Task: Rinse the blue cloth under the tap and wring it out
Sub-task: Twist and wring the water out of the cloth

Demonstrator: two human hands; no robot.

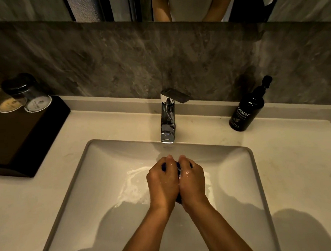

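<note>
Over the middle of the white sink (76, 182), my left hand (162, 181) and my right hand (192, 179) are pressed side by side, fingers curled around the blue cloth (178, 168). Only small dark blue patches of the cloth show between the fingers and below the palms; the rest is hidden. Both hands look wet. The chrome tap (168, 117) stands just behind them, its spout above the fingertips. Water pools and foams on the basin floor around the hands. I cannot tell whether water runs from the spout.
A black hand-wash pump bottle (247, 109) stands on the counter at the back right. At the left, a dark tray (24, 139) carries two covered glasses (31, 95). A mirror runs above the grey stone backsplash.
</note>
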